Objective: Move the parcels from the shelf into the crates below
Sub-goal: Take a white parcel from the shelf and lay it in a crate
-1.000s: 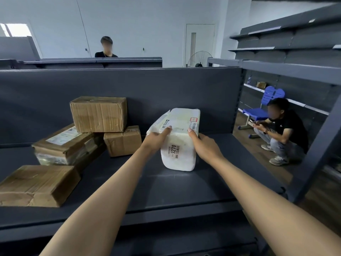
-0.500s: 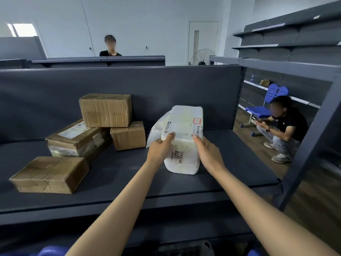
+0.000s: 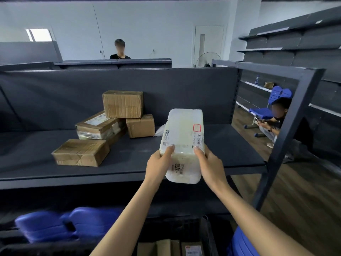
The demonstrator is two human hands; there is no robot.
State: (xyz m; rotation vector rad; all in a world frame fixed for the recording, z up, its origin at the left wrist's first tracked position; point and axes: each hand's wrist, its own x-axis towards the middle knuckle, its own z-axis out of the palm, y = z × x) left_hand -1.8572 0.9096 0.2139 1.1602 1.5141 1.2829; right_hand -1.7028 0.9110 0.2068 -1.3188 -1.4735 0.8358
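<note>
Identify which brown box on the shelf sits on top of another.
The rearmost box: it rests on the labelled box, while the other three lie on the shelf itself.

Bare forearms, left hand (image 3: pixel 158 163) and right hand (image 3: pixel 210 162), pale glossy nails.

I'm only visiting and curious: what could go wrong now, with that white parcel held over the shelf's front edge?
1. The white parcel is in smooth plastic, and the left hand and right hand grip only its near half; it might slip or tip forward.
2. The crate below already holds boxes, and the arms partly hide it, so the parcel may land crooked or catch the rim.
</note>
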